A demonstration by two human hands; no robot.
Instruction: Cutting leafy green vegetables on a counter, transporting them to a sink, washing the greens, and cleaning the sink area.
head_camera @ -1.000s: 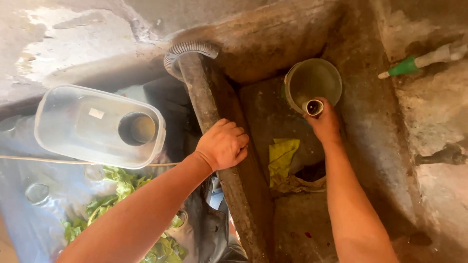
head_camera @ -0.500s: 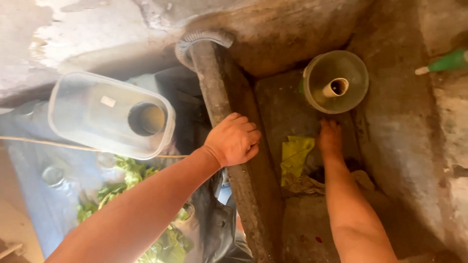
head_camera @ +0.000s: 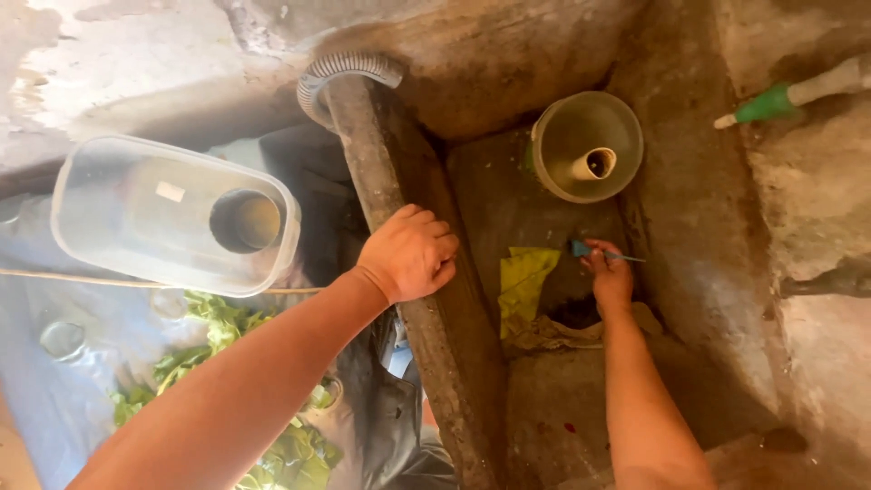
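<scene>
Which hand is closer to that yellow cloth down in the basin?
The right hand, just beside the yellow cloth inside the basin. The left hand rests on the dividing wall, farther off.

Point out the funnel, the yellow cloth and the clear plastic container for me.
funnel [head_camera: 567, 136], head view, on the inner wall of its bowl.
yellow cloth [head_camera: 524, 277], head view, on the middle of the bright fold.
clear plastic container [head_camera: 136, 213], head view, on its see-through wall left of the round opening.

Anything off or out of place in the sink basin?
The green funnel lies tipped on its side at the back of the basin, spout facing out. A yellow cloth sits crumpled on the basin floor beside the right hand, which holds a small teal tool.
</scene>
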